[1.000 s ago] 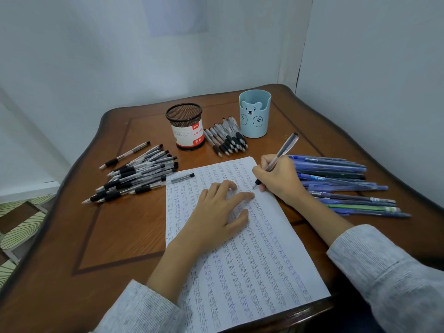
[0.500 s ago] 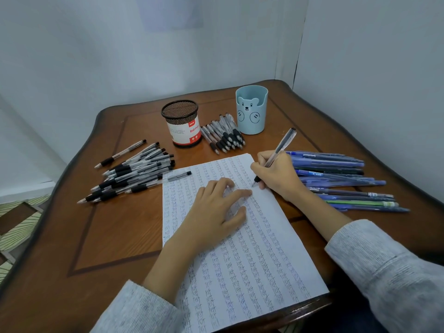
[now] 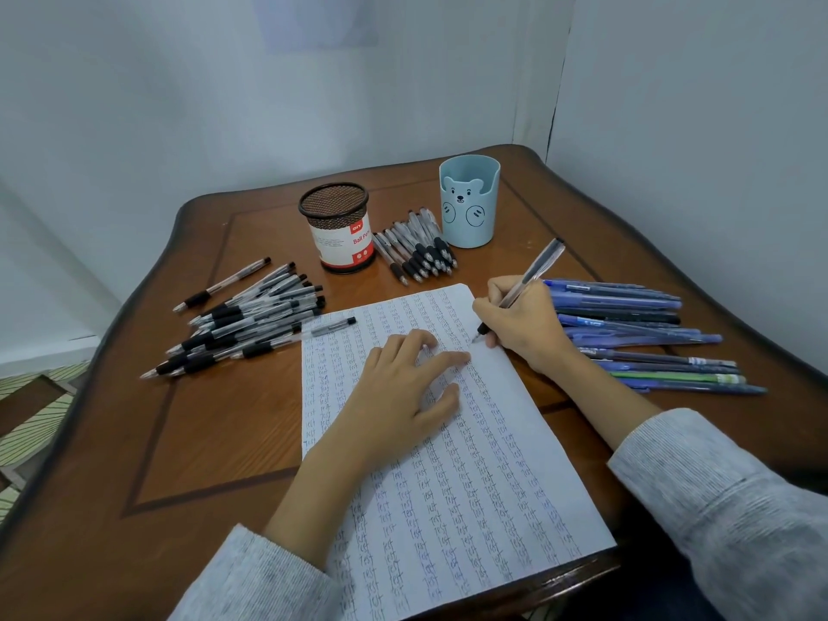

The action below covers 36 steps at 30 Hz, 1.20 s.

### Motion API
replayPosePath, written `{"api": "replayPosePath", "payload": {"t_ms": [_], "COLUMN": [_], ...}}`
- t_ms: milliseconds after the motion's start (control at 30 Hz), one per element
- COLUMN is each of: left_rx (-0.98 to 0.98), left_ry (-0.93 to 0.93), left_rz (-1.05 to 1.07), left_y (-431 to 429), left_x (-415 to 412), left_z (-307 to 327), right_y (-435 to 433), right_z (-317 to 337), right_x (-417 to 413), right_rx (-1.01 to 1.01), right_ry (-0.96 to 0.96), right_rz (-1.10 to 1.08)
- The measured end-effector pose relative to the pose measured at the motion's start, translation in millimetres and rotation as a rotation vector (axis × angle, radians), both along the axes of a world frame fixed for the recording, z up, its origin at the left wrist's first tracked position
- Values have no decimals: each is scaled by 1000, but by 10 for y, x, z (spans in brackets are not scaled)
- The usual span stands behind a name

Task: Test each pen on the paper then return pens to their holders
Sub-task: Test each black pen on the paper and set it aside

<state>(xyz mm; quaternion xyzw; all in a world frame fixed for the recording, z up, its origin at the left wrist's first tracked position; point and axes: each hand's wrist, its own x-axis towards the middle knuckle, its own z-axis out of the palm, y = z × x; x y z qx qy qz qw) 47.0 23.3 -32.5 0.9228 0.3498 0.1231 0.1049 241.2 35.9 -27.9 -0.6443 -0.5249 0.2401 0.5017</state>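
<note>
A sheet of paper [image 3: 470,495] filled with rows of the word "test" lies in front of me. My left hand [image 3: 403,392] rests flat on it with fingers spread. My right hand [image 3: 519,324] grips a clear pen [image 3: 533,273] with a black grip, its tip touching the paper near the right edge. A black mesh holder [image 3: 342,228] and a light blue bear holder [image 3: 468,201] stand at the back. Black-grip pens [image 3: 251,320] lie in a pile on the left, with a loose cap [image 3: 334,327] beside them. Blue pens [image 3: 636,333] lie on the right.
A small row of black-grip pens [image 3: 416,251] lies between the two holders. The wooden table [image 3: 215,432] stands in a corner, with walls close behind and to the right. Patterned floor [image 3: 27,419] shows past the left edge.
The view has shifted slightly. My right hand's pen tip has edged a little along the paper's right side. My left hand stays flat on the sheet.
</note>
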Motion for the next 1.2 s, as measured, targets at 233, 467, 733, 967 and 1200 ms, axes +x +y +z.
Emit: {"api": "replayPosePath", "payload": {"t_ms": [233, 467, 733, 967, 1200], "left_rx": [-6, -8, -3, 42, 6], "left_ry": [-16, -29, -82, -95, -67], "left_rz": [-3, -5, 18, 92, 86], "left_y": [-3, -6, -9, 44, 139], "left_x": [3, 3, -9, -101, -242], "left_z": [-12, -20, 4, 61, 118], "right_y": [-7, -19, -65, -91, -122], "right_z": [5, 11, 68, 57, 107], "right_x": [-2, -3, -24, -25, -46], "right_rx": [-1, -4, -39, 15, 11], "right_ry": [-10, 89, 206, 70, 88], "right_rz": [4, -3, 67, 154, 162]}}
